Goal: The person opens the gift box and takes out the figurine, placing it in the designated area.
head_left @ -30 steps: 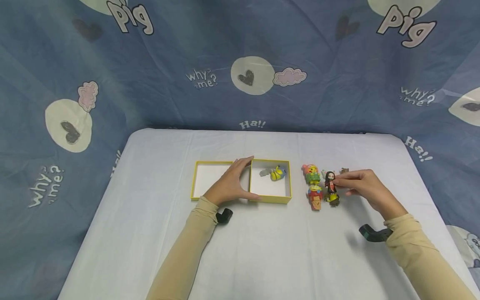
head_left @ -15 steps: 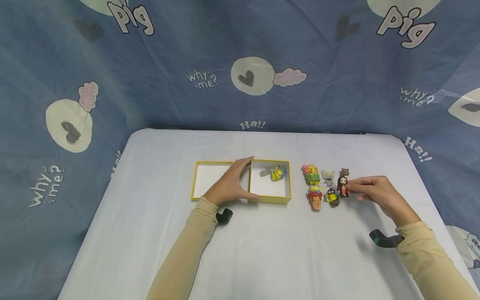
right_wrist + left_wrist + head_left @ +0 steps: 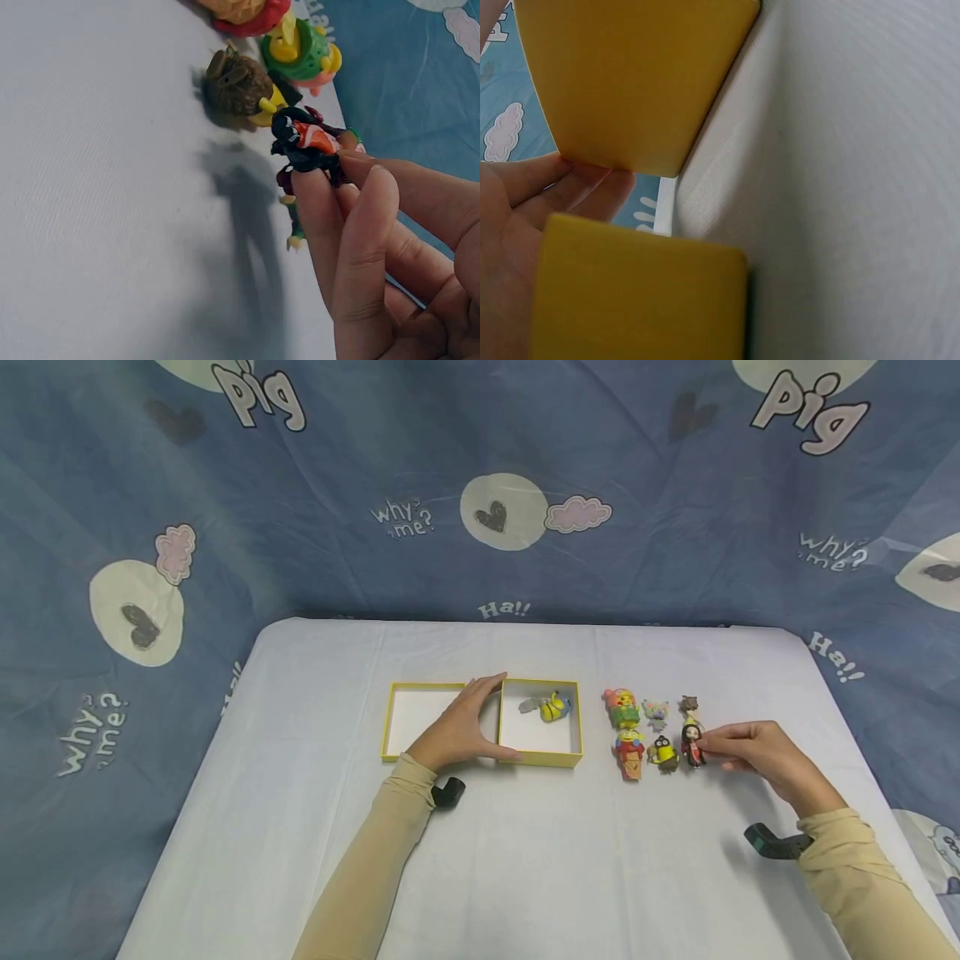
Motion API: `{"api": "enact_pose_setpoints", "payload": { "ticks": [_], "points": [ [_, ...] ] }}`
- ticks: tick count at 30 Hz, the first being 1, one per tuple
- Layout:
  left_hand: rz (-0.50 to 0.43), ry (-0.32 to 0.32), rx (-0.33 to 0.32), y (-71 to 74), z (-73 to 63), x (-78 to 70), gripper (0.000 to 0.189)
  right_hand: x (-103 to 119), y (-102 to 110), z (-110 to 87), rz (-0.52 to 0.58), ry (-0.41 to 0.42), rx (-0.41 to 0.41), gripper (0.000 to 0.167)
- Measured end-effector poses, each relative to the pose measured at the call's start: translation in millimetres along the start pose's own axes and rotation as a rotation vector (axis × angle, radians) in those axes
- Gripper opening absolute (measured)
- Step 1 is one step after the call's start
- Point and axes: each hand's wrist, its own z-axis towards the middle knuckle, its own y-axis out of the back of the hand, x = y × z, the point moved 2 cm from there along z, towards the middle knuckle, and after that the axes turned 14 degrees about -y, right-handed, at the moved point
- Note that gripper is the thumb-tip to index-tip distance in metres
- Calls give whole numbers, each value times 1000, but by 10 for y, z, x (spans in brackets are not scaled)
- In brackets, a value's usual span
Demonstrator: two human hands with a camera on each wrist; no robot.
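Note:
Between thumb and fingers, my right hand (image 3: 757,756) pinches a small figurine (image 3: 692,746) with long black hair and a red-and-black outfit. In the right wrist view that figurine (image 3: 307,142) is raised above the table, its shadow below. A brown-headed figurine (image 3: 688,703) lies just behind it, partly covered. My left hand (image 3: 465,722) spans a yellow-edged white box (image 3: 543,758), thumb at the front wall and fingertips at the back corner. Inside lie a yellow-and-blue figurine (image 3: 555,707) and a grey piece (image 3: 529,704). Yellow box walls (image 3: 630,82) fill much of the left wrist view.
A second shallow yellow-edged tray (image 3: 423,683), perhaps the lid, lies left of the box, partly under my left hand. Right of the box are a pink-yellow-green figurine (image 3: 622,708), a red-and-yellow one (image 3: 630,755), a grey cat-like one (image 3: 656,715) and a yellow-and-brown one (image 3: 663,755).
My right hand has carried the black-haired figurine rightward and slightly nearer, uncovering the grey cat-like and yellow-and-brown figurines. My left hand stays at the box.

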Motion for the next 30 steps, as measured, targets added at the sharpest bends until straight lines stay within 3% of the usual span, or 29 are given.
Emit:
{"api": "enact_pose_setpoints", "payload": {
  "ticks": [12,30],
  "points": [
    [2,18,5,5,-3,-18,131,-82,-17,26,-59,-20,-8,35],
    [-5,30,33,20,-5,-56,131,-146,23,49,-53,-54,25,39]
  ]
}}
